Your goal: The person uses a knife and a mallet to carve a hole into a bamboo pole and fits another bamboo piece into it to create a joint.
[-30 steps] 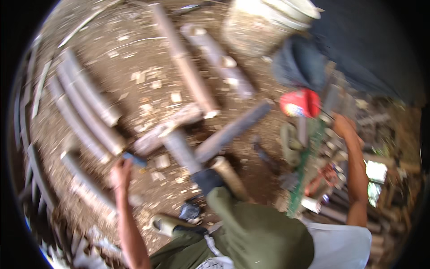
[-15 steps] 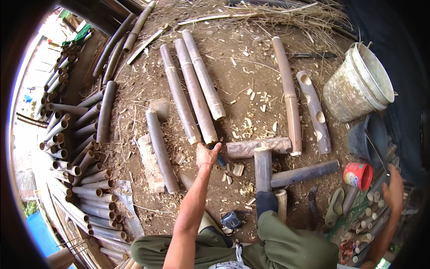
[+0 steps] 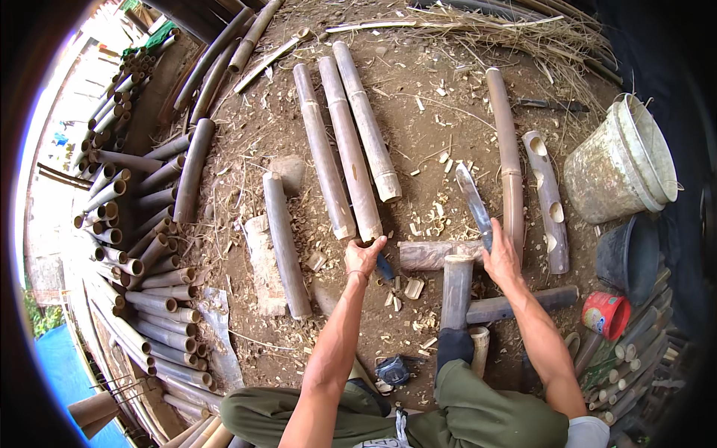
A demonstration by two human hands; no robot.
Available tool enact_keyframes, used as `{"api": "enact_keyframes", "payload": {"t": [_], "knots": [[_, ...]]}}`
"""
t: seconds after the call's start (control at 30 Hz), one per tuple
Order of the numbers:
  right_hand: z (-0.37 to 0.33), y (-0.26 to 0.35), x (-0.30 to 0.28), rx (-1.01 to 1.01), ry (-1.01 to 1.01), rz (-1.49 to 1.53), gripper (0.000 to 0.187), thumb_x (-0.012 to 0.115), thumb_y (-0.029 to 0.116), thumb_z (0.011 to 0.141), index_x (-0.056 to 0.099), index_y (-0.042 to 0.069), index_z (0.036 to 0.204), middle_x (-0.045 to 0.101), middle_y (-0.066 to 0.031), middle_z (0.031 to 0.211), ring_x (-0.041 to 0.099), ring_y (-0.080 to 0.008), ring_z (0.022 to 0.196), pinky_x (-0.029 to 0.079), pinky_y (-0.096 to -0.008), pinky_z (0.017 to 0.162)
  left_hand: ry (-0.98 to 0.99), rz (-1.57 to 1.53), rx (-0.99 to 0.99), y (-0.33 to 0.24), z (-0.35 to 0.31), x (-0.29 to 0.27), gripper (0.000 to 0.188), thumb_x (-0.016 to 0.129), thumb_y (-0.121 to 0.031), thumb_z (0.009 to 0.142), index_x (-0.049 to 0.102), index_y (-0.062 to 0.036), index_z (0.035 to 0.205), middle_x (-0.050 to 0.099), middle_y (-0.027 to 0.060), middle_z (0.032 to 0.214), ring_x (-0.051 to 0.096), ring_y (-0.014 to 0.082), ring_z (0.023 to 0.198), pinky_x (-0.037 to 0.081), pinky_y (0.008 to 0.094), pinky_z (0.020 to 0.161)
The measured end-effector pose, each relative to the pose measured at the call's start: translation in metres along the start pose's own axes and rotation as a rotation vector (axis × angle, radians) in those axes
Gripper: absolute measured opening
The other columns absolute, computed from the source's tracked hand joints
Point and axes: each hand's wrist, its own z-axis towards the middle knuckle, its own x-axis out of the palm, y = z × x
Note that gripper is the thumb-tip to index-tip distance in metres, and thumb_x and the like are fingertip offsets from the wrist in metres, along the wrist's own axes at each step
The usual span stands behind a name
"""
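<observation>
My left hand (image 3: 364, 257) is closed on the near end of a bamboo tube (image 3: 349, 153), the middle one of three lying side by side on the ground. A small dark blue object (image 3: 385, 267) lies against that hand's right side, only partly seen. My right hand (image 3: 502, 257) grips the dark handle of a long knife (image 3: 472, 196), its blade pointing up and away to the left. Below that hand, a short bamboo log (image 3: 442, 256) lies crosswise behind an upright bamboo post (image 3: 457, 287). A longer tube (image 3: 510, 164) runs away from me just beyond the right hand.
A bamboo piece with cut holes (image 3: 550, 205) lies to the right, before a dirty white bucket (image 3: 609, 164), a dark bucket (image 3: 627, 254) and a red tin (image 3: 606, 313). Stacked bamboo (image 3: 168, 310) fills the left side. A tape measure (image 3: 393, 370) sits near my legs.
My right hand has swung in from the far right with the knife, from beside the dark bucket to the middle. My left hand keeps its hold on the bamboo tube; the whole view has shifted slightly.
</observation>
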Motion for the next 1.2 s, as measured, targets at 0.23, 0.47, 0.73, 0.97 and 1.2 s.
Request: {"api": "enact_keyframes", "payload": {"t": [0.23, 0.47, 0.73, 0.97, 1.2], "knots": [[-0.005, 0.04, -0.014, 0.021, -0.094, 0.053, 0.07, 0.069, 0.008, 0.078, 0.04, 0.005, 0.141, 0.049, -0.019, 0.131, 0.048, -0.0381, 0.12, 0.04, -0.0484, 0.101, -0.088, -0.301, 0.1, 0.018, 0.002, 0.008, 0.046, 0.076, -0.034, 0.081, 0.067, 0.0038, 0.106, 0.07, 0.0088, 0.091, 0.062, 0.0149, 0.081, 0.049, 0.0304, 0.072], [-0.035, 0.055, -0.016, 0.01, -0.081, 0.442, 0.054, 0.066, 0.004, 0.08, 0.05, 0.0, 0.131, 0.057, -0.0192, 0.121, 0.055, -0.0321, 0.115, 0.045, -0.0421, 0.102, 0.411, -1.131, -0.189, -0.004, -0.028, -0.004, 0.054, 0.047, -0.052, 0.087, 0.067, -0.0034, 0.102, 0.065, 0.0048, 0.082, 0.053, 0.0147, 0.071, 0.041, 0.0286, 0.071], [-0.012, 0.028, -0.009, 0.17, -0.29, 0.197, 0.059, 0.07, 0.006, 0.079, 0.049, 0.003, 0.134, 0.05, -0.0185, 0.13, 0.049, -0.0335, 0.122, 0.039, -0.0467, 0.106, 0.344, -1.239, -0.31, 0.0, -0.032, -0.018, 0.056, 0.046, -0.057, 0.083, 0.063, -0.0053, 0.094, 0.061, 0.0061, 0.082, 0.052, 0.0195, 0.075, 0.041, 0.0347, 0.074], [-0.028, -0.071, 0.003, 0.502, -0.069, 0.243, 0.064, 0.065, 0.028, 0.09, 0.04, 0.003, 0.142, 0.049, -0.0244, 0.133, 0.047, -0.041, 0.125, 0.037, -0.0467, 0.108, 0.491, -1.709, -0.316, -0.034, -0.04, -0.013, 0.064, 0.022, -0.064, 0.093, 0.053, -0.009, 0.084, 0.047, 0.0045, 0.074, 0.04, 0.0205, 0.068, 0.038, 0.0365, 0.068], [-0.027, -0.058, 0.005, 0.605, -0.004, 0.395, 0.058, 0.069, 0.032, 0.09, 0.046, 0.009, 0.138, 0.062, -0.0229, 0.124, 0.06, -0.0376, 0.115, 0.046, -0.0439, 0.097, 0.424, -1.535, -0.465, -0.025, -0.008, -0.006, 0.072, 0.014, -0.065, 0.098, 0.057, -0.0077, 0.087, 0.053, 0.0057, 0.076, 0.046, 0.0222, 0.073, 0.041, 0.0398, 0.07]]}}
